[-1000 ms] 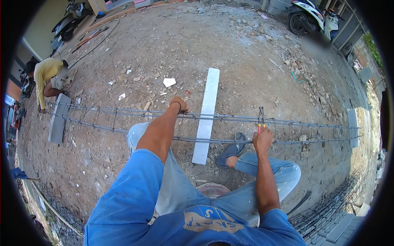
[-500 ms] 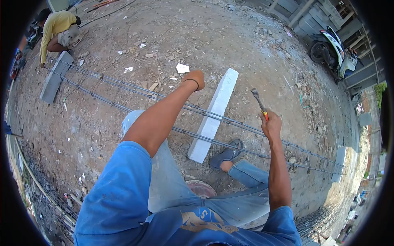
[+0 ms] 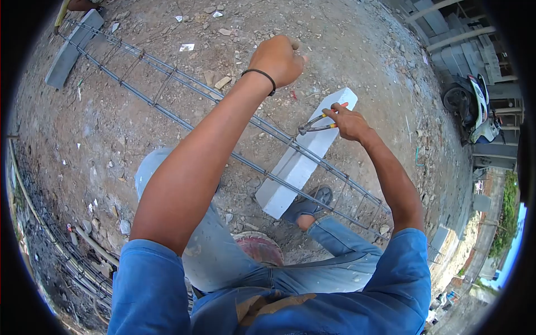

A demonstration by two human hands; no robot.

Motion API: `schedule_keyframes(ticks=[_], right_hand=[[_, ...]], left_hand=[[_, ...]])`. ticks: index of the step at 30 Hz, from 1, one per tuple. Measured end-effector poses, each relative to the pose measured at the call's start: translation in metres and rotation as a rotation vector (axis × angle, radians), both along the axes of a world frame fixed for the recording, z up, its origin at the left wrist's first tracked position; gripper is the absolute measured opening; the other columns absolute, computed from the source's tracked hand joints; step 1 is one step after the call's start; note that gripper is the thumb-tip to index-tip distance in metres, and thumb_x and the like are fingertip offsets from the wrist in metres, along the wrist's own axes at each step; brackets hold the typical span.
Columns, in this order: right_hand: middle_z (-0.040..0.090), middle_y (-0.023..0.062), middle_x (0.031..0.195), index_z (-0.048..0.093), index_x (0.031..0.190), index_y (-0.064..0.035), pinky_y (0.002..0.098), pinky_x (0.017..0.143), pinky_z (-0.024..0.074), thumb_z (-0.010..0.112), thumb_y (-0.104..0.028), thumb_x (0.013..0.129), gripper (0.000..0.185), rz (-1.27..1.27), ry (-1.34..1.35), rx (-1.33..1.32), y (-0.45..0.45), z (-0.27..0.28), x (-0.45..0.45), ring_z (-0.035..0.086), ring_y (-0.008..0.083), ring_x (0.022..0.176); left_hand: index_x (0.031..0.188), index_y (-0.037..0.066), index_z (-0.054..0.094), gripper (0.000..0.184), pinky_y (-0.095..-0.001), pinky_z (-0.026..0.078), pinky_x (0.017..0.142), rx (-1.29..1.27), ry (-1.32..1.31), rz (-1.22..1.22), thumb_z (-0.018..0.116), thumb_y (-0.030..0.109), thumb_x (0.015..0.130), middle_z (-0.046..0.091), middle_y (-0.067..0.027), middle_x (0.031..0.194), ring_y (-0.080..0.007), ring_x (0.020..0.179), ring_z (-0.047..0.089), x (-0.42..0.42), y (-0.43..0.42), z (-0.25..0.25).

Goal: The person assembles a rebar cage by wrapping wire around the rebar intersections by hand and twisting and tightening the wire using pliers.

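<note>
My left hand (image 3: 279, 60) is closed above the rebar, its wrist wearing a dark band; what its fingers hold, if anything, is hidden. In my right hand (image 3: 347, 123) are pincers (image 3: 317, 124) with red and yellow handles spread apart. The pincer jaws are close to the upper bars of a long rebar frame (image 3: 257, 166), near a wire tie. That frame slants from upper left to lower right, resting across a pale block (image 3: 304, 162) in the middle and a grey block (image 3: 75, 49) at the far left.
At the upper left, a co-worker's arm and leg (image 3: 82, 5) show beside the grey block. A motorbike (image 3: 477, 109) stands at the right near stacked blocks. More rebar lies at the lower left. A reddish round seat (image 3: 259, 248) is beneath me, and stones litter the ground (image 3: 363, 67).
My view has turned and moved closer. My left hand has lifted off the frame. The pincers have swung left to the frame by the middle block, and their handles have spread.
</note>
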State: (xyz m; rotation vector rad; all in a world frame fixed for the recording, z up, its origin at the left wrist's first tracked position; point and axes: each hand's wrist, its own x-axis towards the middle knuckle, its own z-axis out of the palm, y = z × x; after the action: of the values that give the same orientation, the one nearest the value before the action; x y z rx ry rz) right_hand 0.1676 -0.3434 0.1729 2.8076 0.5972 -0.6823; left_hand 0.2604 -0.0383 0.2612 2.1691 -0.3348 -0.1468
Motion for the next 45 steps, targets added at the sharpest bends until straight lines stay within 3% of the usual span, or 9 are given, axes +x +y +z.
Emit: schedule_keyframes(ticks=[2,4,13,20,22,32,34,41,45], right_hand=[[0.051,0.0141,0.141,0.047,0.144,-0.0186,0.0442,0.086,0.0565,0.063,-0.004,0.086,0.062,0.047,0.054,-0.010,0.000,-0.005,0.011,0.064,0.0325,0.114],[0.050,0.0142,0.142,0.046,0.146,-0.0197,0.0438,0.086,0.0566,0.064,-0.004,0.085,0.066,0.093,0.102,-0.021,-0.004,-0.009,0.019,0.064,0.0323,0.116],[0.046,0.0153,0.148,0.044,0.147,-0.0166,0.0425,0.090,0.0556,0.064,-0.001,0.084,0.067,0.218,0.113,0.001,0.006,-0.011,0.031,0.059,0.0334,0.123],[0.059,0.0113,0.119,0.055,0.126,-0.0119,0.0444,0.091,0.0529,0.058,-0.012,0.090,0.036,0.349,-0.005,-0.018,0.016,-0.001,0.040,0.062,0.0314,0.113],[0.059,0.0103,0.114,0.056,0.120,-0.0117,0.0447,0.092,0.0519,0.057,-0.015,0.091,0.029,0.383,-0.033,-0.028,0.020,0.004,0.044,0.062,0.0306,0.112],[0.052,0.0108,0.138,0.049,0.138,-0.0147,0.0573,0.108,0.0397,0.055,-0.015,0.094,0.044,0.409,-0.112,-0.144,0.032,0.009,0.039,0.050,0.0291,0.131],[0.051,0.0102,0.138,0.047,0.140,-0.0145,0.0593,0.110,0.0383,0.051,-0.017,0.097,0.044,0.451,-0.164,-0.160,0.031,0.008,0.037,0.050,0.0289,0.132],[0.050,0.0098,0.142,0.047,0.144,-0.0144,0.0619,0.116,0.0294,0.053,-0.020,0.096,0.049,0.518,-0.216,-0.209,0.039,0.015,0.040,0.049,0.0279,0.132],[0.050,0.0087,0.143,0.050,0.141,-0.0158,0.0632,0.117,0.0276,0.053,-0.020,0.095,0.046,0.596,-0.242,-0.211,0.048,0.022,0.046,0.048,0.0268,0.133]], left_hand=[[0.119,0.004,0.071,0.042,-0.0421,0.050,0.098,-0.007,0.030,0.013,0.072,0.031,0.087,0.070,-0.0240,0.114,-0.0375,0.110,0.067,0.004,0.008,-0.002],[0.117,-0.001,0.070,0.042,-0.0384,0.055,0.086,0.013,-0.078,0.048,0.072,0.029,0.087,0.075,-0.0199,0.099,-0.0305,0.093,0.073,0.008,0.011,-0.005],[0.114,-0.002,0.071,0.042,-0.0410,0.054,0.092,0.047,0.025,-0.021,0.072,0.029,0.087,0.073,-0.0239,0.102,-0.0362,0.099,0.071,0.010,-0.009,0.005],[0.115,-0.001,0.071,0.043,-0.0414,0.051,0.097,0.048,0.047,-0.001,0.071,0.032,0.087,0.071,-0.0253,0.107,-0.0370,0.105,0.068,0.000,-0.007,0.016],[0.104,0.003,0.075,0.034,-0.0426,0.055,0.092,0.045,0.087,0.003,0.069,0.032,0.089,0.071,-0.0213,0.111,-0.0364,0.107,0.068,0.001,-0.005,0.018],[0.104,0.004,0.076,0.031,-0.0430,0.055,0.092,0.016,0.166,0.008,0.070,0.031,0.088,0.072,-0.0196,0.110,-0.0353,0.107,0.069,-0.002,-0.001,0.025],[0.123,-0.002,0.066,0.043,-0.0395,0.059,0.073,-0.002,0.120,-0.057,0.066,0.028,0.093,0.073,-0.0240,0.091,-0.0300,0.063,0.073,-0.005,0.002,0.027],[0.106,-0.001,0.073,0.033,-0.0407,0.059,0.066,0.034,0.132,-0.062,0.066,0.028,0.093,0.072,-0.0229,0.084,-0.0305,0.060,0.071,-0.005,-0.001,0.033],[0.098,0.000,0.075,0.032,-0.0443,0.058,0.078,0.038,0.130,-0.059,0.067,0.030,0.091,0.072,-0.0248,0.093,-0.0364,0.081,0.072,-0.005,-0.003,0.032]])
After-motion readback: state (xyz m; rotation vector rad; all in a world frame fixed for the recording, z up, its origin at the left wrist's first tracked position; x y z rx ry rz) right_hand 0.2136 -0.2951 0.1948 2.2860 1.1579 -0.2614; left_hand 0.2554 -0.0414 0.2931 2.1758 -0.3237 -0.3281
